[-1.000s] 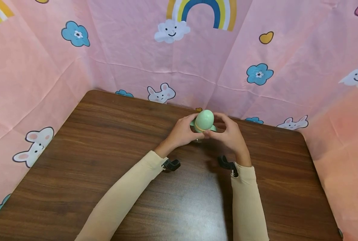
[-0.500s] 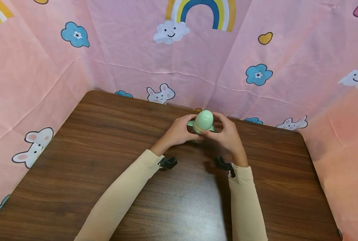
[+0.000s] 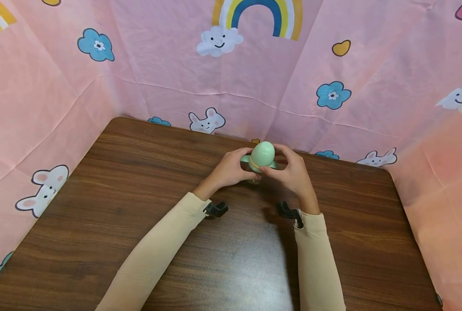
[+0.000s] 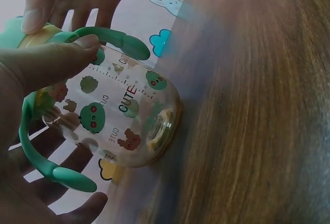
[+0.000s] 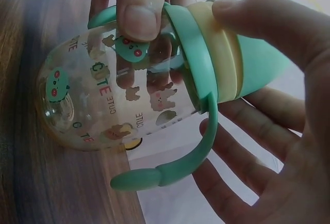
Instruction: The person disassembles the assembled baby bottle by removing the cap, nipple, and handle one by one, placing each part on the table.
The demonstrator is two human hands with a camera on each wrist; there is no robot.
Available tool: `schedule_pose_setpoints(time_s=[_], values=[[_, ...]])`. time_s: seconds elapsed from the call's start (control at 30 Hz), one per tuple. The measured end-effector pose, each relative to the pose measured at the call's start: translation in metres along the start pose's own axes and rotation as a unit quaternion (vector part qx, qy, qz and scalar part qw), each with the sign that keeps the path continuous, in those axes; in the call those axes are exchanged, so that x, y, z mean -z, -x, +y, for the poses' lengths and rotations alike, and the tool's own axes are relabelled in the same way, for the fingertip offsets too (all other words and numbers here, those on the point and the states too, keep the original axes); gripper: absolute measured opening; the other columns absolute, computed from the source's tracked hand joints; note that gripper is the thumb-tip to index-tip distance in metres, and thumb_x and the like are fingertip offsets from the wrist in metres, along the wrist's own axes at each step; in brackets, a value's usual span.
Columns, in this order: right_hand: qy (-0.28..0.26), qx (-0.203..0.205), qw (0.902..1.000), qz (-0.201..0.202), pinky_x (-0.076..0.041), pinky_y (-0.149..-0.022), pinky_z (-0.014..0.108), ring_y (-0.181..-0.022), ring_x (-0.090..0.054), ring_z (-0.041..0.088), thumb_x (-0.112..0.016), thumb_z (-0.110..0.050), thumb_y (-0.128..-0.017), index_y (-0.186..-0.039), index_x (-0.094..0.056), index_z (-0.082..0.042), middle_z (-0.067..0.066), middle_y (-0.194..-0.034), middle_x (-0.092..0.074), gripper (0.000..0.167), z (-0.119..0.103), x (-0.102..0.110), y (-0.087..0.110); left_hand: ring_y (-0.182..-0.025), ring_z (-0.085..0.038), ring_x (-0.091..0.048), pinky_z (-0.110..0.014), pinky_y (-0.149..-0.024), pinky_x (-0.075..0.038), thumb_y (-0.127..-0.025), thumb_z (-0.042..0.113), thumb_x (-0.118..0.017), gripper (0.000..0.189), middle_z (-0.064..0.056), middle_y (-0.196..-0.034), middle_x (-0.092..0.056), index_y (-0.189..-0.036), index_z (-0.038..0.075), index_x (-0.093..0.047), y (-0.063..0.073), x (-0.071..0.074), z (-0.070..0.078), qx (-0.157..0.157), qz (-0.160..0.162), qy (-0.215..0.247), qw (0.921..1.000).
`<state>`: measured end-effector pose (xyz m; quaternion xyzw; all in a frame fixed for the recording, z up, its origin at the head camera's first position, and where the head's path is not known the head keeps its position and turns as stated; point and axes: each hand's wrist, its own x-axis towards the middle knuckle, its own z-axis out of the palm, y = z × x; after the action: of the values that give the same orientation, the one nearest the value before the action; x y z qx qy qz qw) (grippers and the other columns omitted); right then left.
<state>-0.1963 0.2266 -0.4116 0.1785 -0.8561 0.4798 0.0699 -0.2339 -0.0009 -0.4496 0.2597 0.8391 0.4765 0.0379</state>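
A baby bottle (image 3: 263,153) with a mint-green domed cap stands upright near the table's back edge. Its clear body (image 4: 111,105) carries printed cartoon figures and the word CUTE, and the base is right at the tabletop. Two green side handles (image 5: 178,170) curve out below a yellow ring (image 5: 212,48). My left hand (image 3: 232,169) grips the upper body from the left, thumb in front and fingers behind. From the right, my right hand (image 3: 295,175) holds the bottle around the cap and ring, its thumb pressing on the yellow ring.
The brown wooden table (image 3: 137,185) reaches a pink printed cloth (image 3: 157,52) hanging behind it and at both sides. A black strap-like piece (image 3: 216,210) sits at the left wrist, and another black piece (image 3: 289,211) at the right wrist.
Both hands have shifted slightly left with the bottle during the first half second. The left handle shows more now. Since then hardly anything has moved.
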Motion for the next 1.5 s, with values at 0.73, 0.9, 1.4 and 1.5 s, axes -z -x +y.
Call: schedule_pose_setpoints(time_s=[0.73, 0.9, 1.4, 1.5], values=[[0.001, 0.016, 0.9996, 0.023, -0.057, -0.104, 0.058, -0.123, -0.068, 0.034, -0.095, -0.010, -0.087, -0.142, -0.068, -0.001, 0.018, -0.133, -0.073, 0.062, -0.003, 0.000, -0.001, -0.133, -0.029, -0.063, -0.048, -0.114, -0.049, -0.084, 0.026, -0.100, 0.079, -0.011, -0.145, -0.069, -0.151, 0.005, -0.063, 0.000, 0.000, 0.000, 0.000, -0.001, -0.001, 1.0000], [-0.002, 0.021, 0.9993, 0.030, -0.056, -0.104, 0.059, -0.124, -0.067, 0.035, -0.095, -0.009, -0.087, -0.142, -0.068, 0.000, 0.019, -0.134, -0.072, 0.062, -0.004, 0.000, -0.001, -0.134, -0.028, -0.063, -0.049, -0.114, -0.048, -0.084, 0.028, -0.100, 0.079, -0.011, -0.144, -0.069, -0.150, 0.005, -0.064, 0.000, 0.000, -0.001, -0.001, 0.001, -0.003, 1.0000], [0.027, 0.043, 0.9970, 0.057, -0.051, -0.101, 0.055, -0.124, -0.066, 0.030, -0.097, -0.011, -0.085, -0.143, -0.069, -0.004, 0.015, -0.133, -0.074, 0.065, -0.015, 0.007, 0.002, -0.134, -0.029, -0.063, -0.048, -0.114, -0.048, -0.086, 0.030, -0.098, 0.079, -0.012, -0.145, -0.069, -0.151, 0.004, -0.063, 0.001, 0.002, -0.001, -0.002, -0.002, -0.005, 1.0000], [0.022, 0.047, 0.9965, 0.066, -0.049, -0.103, 0.058, -0.124, -0.066, 0.030, -0.097, -0.011, -0.085, -0.143, -0.070, -0.004, 0.015, -0.133, -0.074, 0.064, -0.018, 0.009, 0.002, -0.134, -0.029, -0.063, -0.048, -0.115, -0.048, -0.086, 0.030, -0.098, 0.079, -0.012, -0.146, -0.068, -0.152, 0.004, -0.062, 0.001, 0.002, -0.002, -0.001, -0.004, -0.005, 1.0000]])
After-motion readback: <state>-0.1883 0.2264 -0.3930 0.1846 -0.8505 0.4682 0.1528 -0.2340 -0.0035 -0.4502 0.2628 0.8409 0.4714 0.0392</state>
